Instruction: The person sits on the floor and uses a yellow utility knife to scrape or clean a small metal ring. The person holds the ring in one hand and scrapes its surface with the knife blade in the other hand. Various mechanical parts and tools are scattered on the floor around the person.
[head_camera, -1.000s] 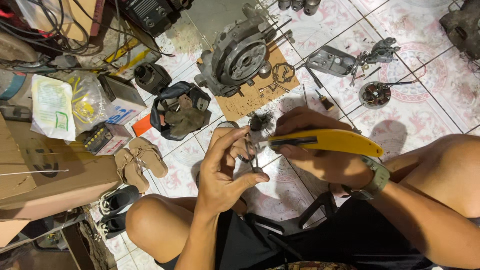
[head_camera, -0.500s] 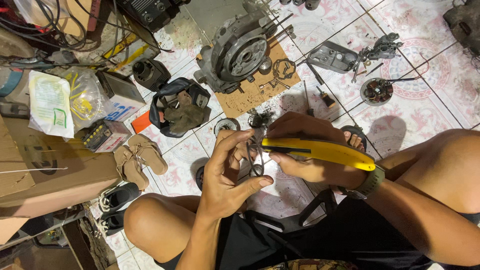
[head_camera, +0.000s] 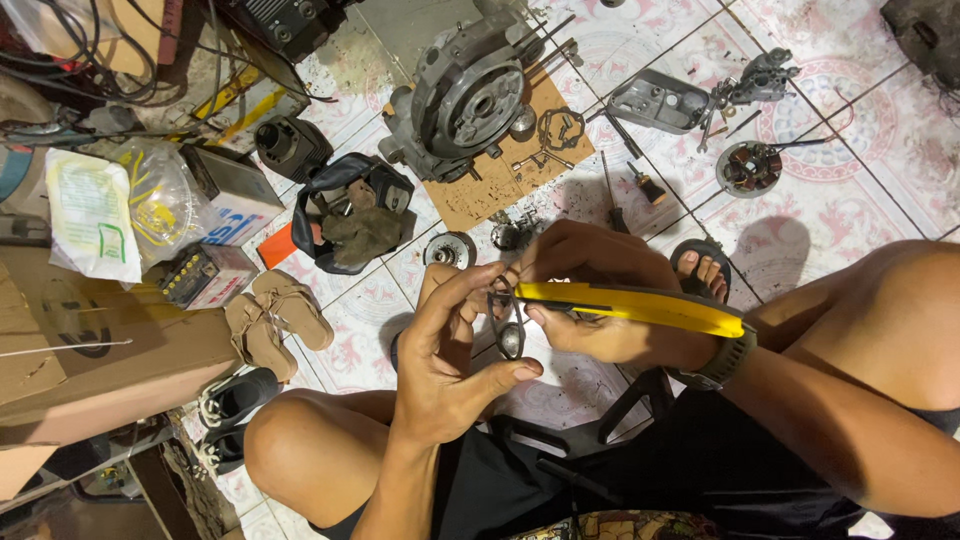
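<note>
**Two hands working a small metal part over a floor of engine pieces**

Two hands are meeting over the tiled floor (head_camera: 820, 200), and the work looks to be mid-way: the engine is already apart, its pieces spread around, and nothing is going back together yet.

At the far left, a brown cardboard box (head_camera: 90, 350) is lying flat, with a crinkled clear plastic bag (head_camera: 160, 200) and a small dark battery-like block (head_camera: 205, 275) near it. A pair of tan sandals (head_camera: 270, 325) is resting just beside the box. Further right, a black cloth pouch (head_camera: 355, 215) is gaping open with an olive rag inside.

Beyond it, a grey cast-metal engine case (head_camera: 465, 100), round and ribbed, is sitting on a scrap of cardboard (head_camera: 500, 185) among loose rings and bolts.

In the middle, the left hand (head_camera: 450, 360) is curling partly closed, its thumb and fingertips pinching a small dark metal part (head_camera: 507, 320) with a shiny round end. The right hand (head_camera: 600, 295) is gripping a yellow-handled tool (head_camera: 640, 305), closed firmly round it, the tip touching the part.

To the right, a grey metal cover (head_camera: 660, 100) and a round coil plate (head_camera: 750, 168) are lying well apart on the patterned tiles.
</note>
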